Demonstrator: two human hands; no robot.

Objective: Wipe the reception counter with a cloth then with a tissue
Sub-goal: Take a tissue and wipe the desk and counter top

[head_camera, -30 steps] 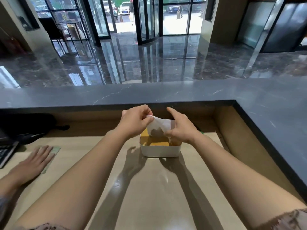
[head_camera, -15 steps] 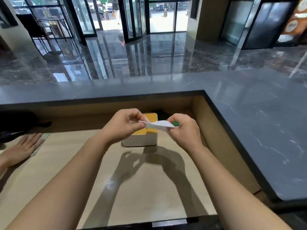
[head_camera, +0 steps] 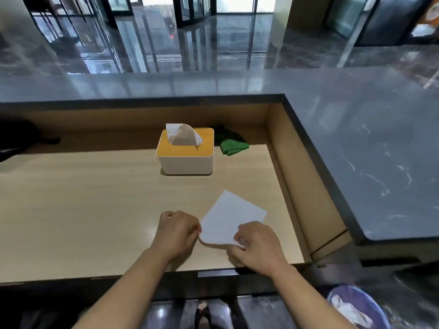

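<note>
Tissue (head_camera: 231, 217) lay flat on the pale wooden desk (head_camera: 95, 210) in front of me, a white square turned like a diamond, and I held it by its near edge with both hands. My left hand (head_camera: 177, 233) pinched its left corner between thumb and fingertips, the other fingers curled in; my right hand (head_camera: 257, 246) pressed down on and gripped the lower right corner, so the edge between them bowed slightly. Farther back on the desk stood the tissue box (head_camera: 186, 154), white walls with an orange lid, and another sheet (head_camera: 181, 135) poked up through its slot. Just beside the box, to its right and against the back wall, the green cloth (head_camera: 232, 146) lay crumpled, apart from both my hands. Dark stone of the raised reception counter (head_camera: 356, 143) wrapped around the back and right side of the desk, shiny with pale veins. Down at the lower right, below the desk edge, I could see a purple bin (head_camera: 356, 307) with something white crumpled inside.
</note>
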